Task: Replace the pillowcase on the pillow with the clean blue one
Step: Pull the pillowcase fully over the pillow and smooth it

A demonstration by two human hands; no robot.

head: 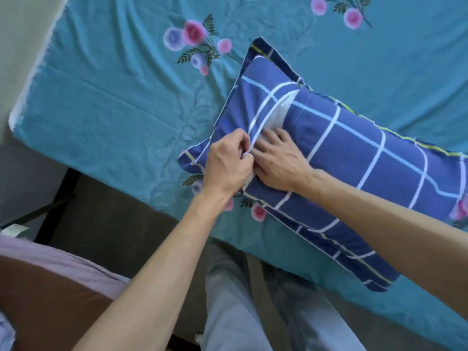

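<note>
Blue checked cotton forms the pillowcase (354,158), which already encloses the pillow (277,115); only a sliver of white filling shows through the envelope opening near its left end. Your pillow lies diagonally on the bed (114,102), close to the near edge, on a teal sheet printed with pink and violet flowers. Your left hand (229,168) pinches the white-striped hem of the opening, fingers curled round the fabric. Your right hand (281,158) lies just beside it, fingers extended and pressed flat at the slit, their tips tucked under the flap. Grey trousers (253,312) appear below; a lilac cloth (63,259) sits lower left.
</note>
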